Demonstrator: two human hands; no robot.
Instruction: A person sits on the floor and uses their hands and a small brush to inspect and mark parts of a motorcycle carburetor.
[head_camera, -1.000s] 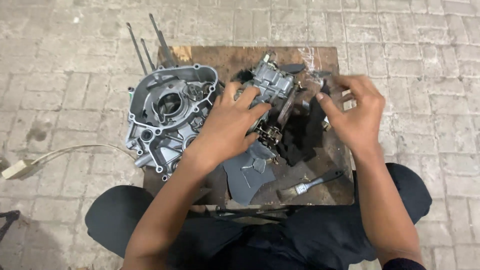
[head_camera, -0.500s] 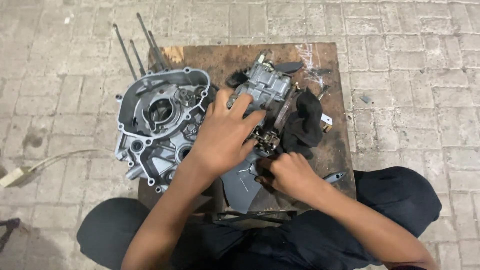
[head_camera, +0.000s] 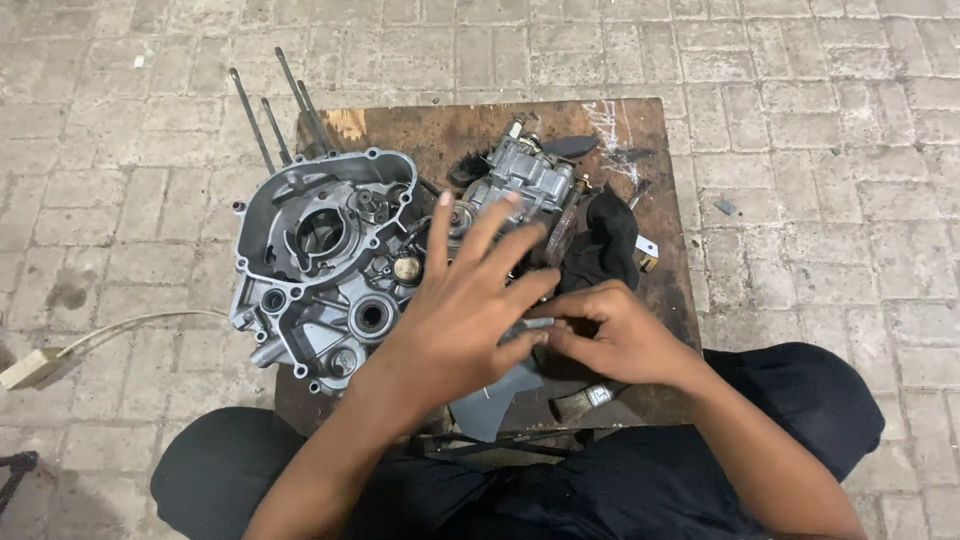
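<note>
My left hand (head_camera: 465, 310) hovers with fingers spread over the middle of a small wooden table (head_camera: 460, 125). Under its fingertips lies a grey metal engine part (head_camera: 525, 175). My right hand (head_camera: 610, 335) is curled beside the left palm and pinches a small metal piece (head_camera: 535, 323) between thumb and fingers. A large silver engine crankcase half (head_camera: 320, 265) lies at the left of the table, next to my left wrist. A grey flat gasket-like sheet (head_camera: 495, 400) shows below my left hand.
A black rag (head_camera: 610, 240) lies right of the engine part. Long metal studs (head_camera: 270, 115) stick out behind the crankcase. A brush (head_camera: 585, 400) rests at the table's near edge. A white cable with a plug (head_camera: 40, 365) lies on the brick floor at left.
My left hand has lifted off the engine part and spread its fingers. My right hand came down from the table's right side to the near middle and now pinches a small piece.
</note>
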